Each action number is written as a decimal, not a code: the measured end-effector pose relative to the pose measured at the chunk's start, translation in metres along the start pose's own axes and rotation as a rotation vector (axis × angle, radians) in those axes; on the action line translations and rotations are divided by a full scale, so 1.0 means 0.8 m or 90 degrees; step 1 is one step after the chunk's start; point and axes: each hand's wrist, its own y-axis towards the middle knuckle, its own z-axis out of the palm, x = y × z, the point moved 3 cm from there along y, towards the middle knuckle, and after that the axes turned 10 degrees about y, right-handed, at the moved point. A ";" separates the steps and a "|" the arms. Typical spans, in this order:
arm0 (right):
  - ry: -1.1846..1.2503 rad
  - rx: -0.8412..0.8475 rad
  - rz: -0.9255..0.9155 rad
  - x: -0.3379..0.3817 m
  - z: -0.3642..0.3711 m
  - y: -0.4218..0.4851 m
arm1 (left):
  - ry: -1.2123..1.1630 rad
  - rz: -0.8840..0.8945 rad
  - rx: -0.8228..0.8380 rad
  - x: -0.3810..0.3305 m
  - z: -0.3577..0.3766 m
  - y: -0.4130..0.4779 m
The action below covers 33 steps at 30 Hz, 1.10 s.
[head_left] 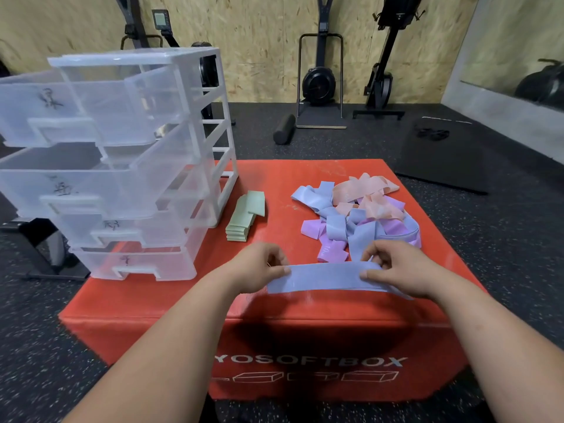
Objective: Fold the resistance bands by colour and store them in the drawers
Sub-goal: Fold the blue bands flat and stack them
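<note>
Both hands are up over the near edge of the red box. The left hand [259, 267] pinches one end of a light blue band [323, 277] between thumb and curled fingers. The right hand [393, 270] grips the other end the same way, so the band lies flat and stretched between them.

Just beyond the right hand sits a loose heap of bands [357, 218] in blue, purple and peach, all tangled together. To the left of the heap, well apart from it, is a neat stack of folded green bands [242, 221].

The clear plastic drawer unit [131, 160] stands on the box's far left corner with its four drawers drawn forward. Each front carries a handwritten mark I can't read.

The box [305, 331] has white lettering on its side, "YOSOFTBOX", the start hidden behind the left arm.
</note>
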 end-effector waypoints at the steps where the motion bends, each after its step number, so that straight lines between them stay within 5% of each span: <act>1: -0.003 0.013 0.008 -0.004 -0.001 -0.002 | -0.010 -0.009 -0.012 0.002 -0.001 -0.002; 12: -0.067 0.102 0.087 -0.043 -0.008 -0.015 | 0.010 -0.069 -0.041 0.017 0.005 -0.013; 26: -0.133 -0.005 0.181 -0.074 -0.011 -0.019 | 0.249 -0.077 0.004 0.025 0.016 -0.011; 33: -0.178 -0.076 0.094 -0.054 -0.019 0.003 | 0.252 -0.046 -0.059 0.010 0.008 0.005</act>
